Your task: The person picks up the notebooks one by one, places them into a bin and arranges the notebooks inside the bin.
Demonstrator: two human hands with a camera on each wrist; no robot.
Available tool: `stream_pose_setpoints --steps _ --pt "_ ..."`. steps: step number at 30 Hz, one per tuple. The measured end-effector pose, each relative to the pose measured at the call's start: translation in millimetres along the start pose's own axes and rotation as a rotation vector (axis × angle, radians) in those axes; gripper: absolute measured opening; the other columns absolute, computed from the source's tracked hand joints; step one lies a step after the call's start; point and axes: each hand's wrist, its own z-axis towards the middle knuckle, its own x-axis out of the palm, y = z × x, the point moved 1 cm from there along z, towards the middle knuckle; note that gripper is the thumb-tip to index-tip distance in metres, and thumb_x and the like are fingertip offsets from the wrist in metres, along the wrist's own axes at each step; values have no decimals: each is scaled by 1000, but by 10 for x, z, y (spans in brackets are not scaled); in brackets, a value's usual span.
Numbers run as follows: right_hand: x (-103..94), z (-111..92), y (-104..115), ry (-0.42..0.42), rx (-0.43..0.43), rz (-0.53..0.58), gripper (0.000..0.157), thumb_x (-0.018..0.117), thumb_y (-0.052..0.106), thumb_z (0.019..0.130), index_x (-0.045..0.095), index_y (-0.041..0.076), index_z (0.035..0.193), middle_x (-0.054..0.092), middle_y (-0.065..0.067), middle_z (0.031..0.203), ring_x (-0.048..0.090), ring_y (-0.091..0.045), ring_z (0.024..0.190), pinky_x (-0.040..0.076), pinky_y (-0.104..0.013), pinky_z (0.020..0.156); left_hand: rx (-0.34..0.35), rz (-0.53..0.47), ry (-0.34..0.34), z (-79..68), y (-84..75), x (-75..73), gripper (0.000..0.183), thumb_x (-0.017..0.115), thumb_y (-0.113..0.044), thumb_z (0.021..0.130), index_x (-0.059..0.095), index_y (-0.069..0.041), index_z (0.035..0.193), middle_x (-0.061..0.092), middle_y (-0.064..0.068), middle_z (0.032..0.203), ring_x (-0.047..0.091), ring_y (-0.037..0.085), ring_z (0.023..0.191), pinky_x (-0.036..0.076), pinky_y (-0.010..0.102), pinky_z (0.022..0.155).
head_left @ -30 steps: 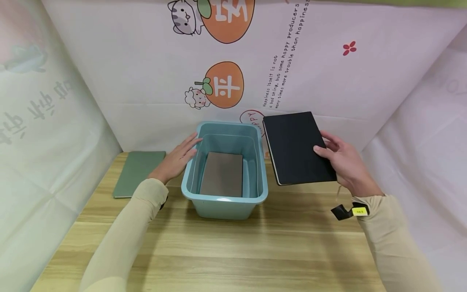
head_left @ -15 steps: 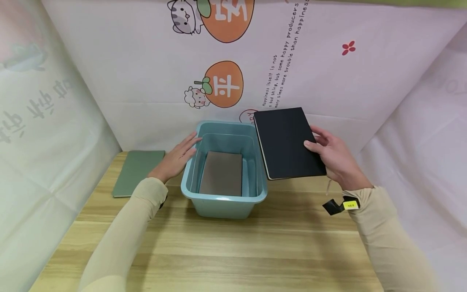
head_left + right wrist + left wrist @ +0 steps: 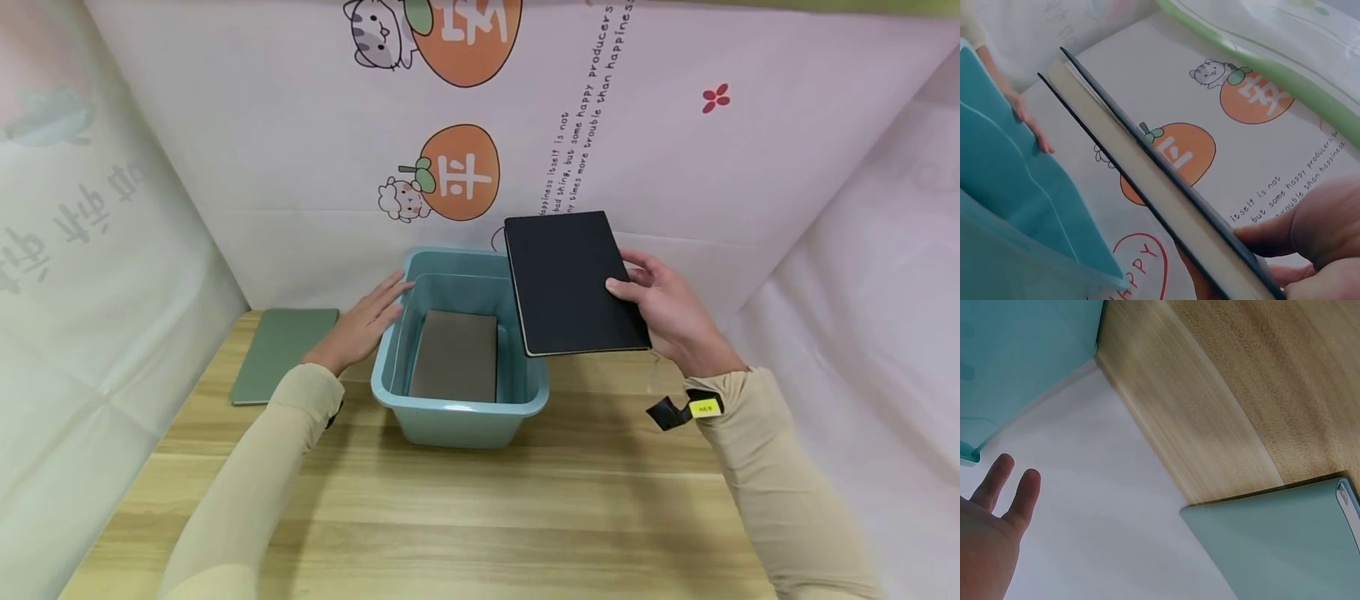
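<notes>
My right hand pinches a black notebook by its right edge, thumb on the cover and fingers beneath. The notebook is held up in the air and overlaps the right rim of a blue plastic bin in the head view. Its cream page edges show in the right wrist view. Inside the bin lies a grey-brown notebook. My left hand rests at the bin's left rim with its fingers extended. Left of that hand, a green notebook lies flat on the table, also seen in the left wrist view.
The wooden table holds the bin near its back edge. Behind it hangs a white printed cloth with orange fruit and lettering. White cloth walls close in the left and right sides.
My right hand has carried the black notebook leftward and slightly up, from beside the bin to over its right rim. The left hand and the bin have stayed in place.
</notes>
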Motion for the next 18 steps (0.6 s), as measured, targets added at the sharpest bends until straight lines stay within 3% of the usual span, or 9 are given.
stream_pose_setpoints --steps 10,14,18 --pt "182 104 117 22 -13 96 68 56 11 104 20 12 162 50 3 122 69 -5 88 60 -22 78 5 11 4 -17 9 -15 51 30 -43 111 26 -36 162 2 -19 172 7 22 162 14 64 126" --pt "246 143 138 29 8 99 69 56 11 104 19 11 163 48 -6 138 69 -4 88 60 -21 78 7 16 6 -11 21 -10 52 30 -44 111 26 -35 162 2 -18 172 6 21 162 14 64 126" --pt "301 180 160 34 26 89 69 54 10 105 18 11 164 35 -18 160 69 -2 87 60 -20 78 8 19 9 -7 13 -14 51 30 -45 111 24 -40 161 3 -18 173 6 21 162 14 64 126"
